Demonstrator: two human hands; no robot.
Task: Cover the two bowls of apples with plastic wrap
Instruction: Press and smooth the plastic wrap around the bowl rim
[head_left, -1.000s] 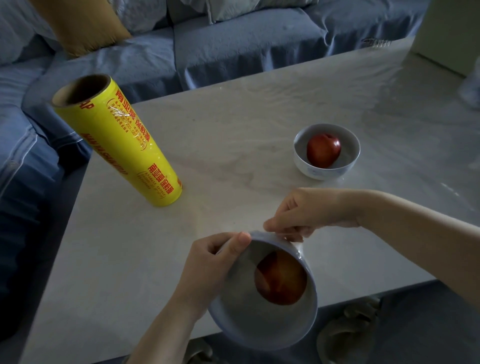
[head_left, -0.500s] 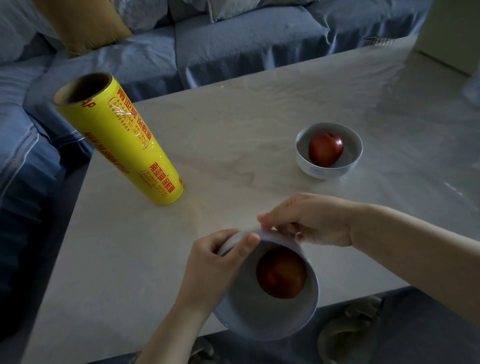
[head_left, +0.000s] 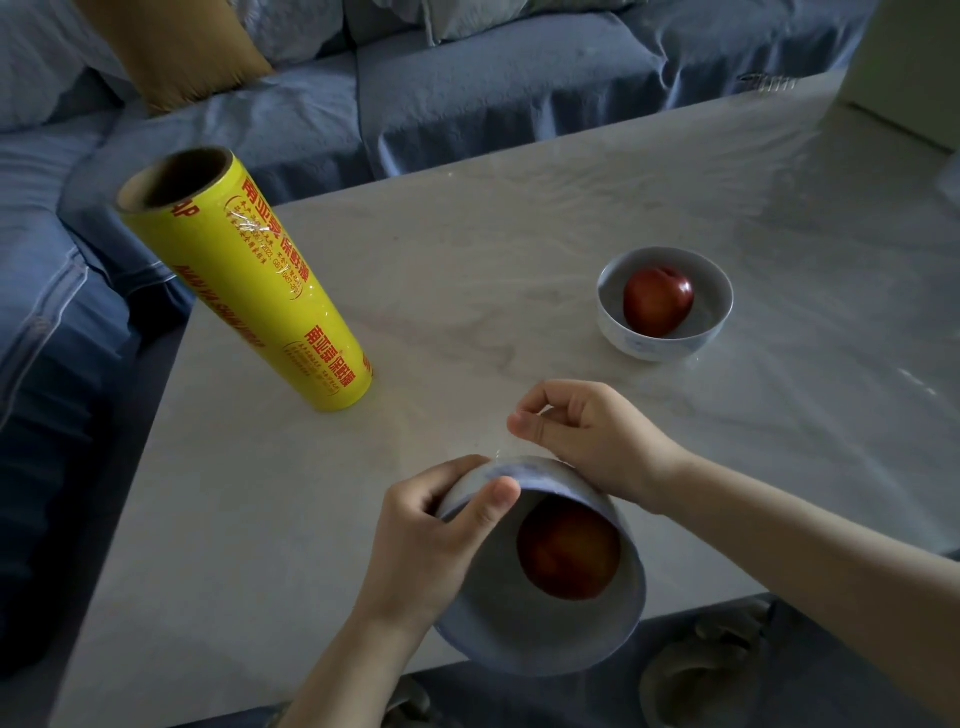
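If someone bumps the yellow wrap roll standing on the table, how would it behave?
Standing tall on a narrow end, the yellow wrap roll would probably tip easily. Once down, its round body would likely roll across the smooth table. Its hollow core suggests lightness.

The bare left forearm runs up from 6 o'clock; the left hand (head_left: 431, 540) grips a tilted bowl (head_left: 550, 473), thumb over its rim, fingers curled behind. The right arm enters from 4 o'clock; the right hand (head_left: 597, 441) pinches plastic wrap (head_left: 501, 454) between thumb and forefinger at the bowl's 12 o'clock edge.
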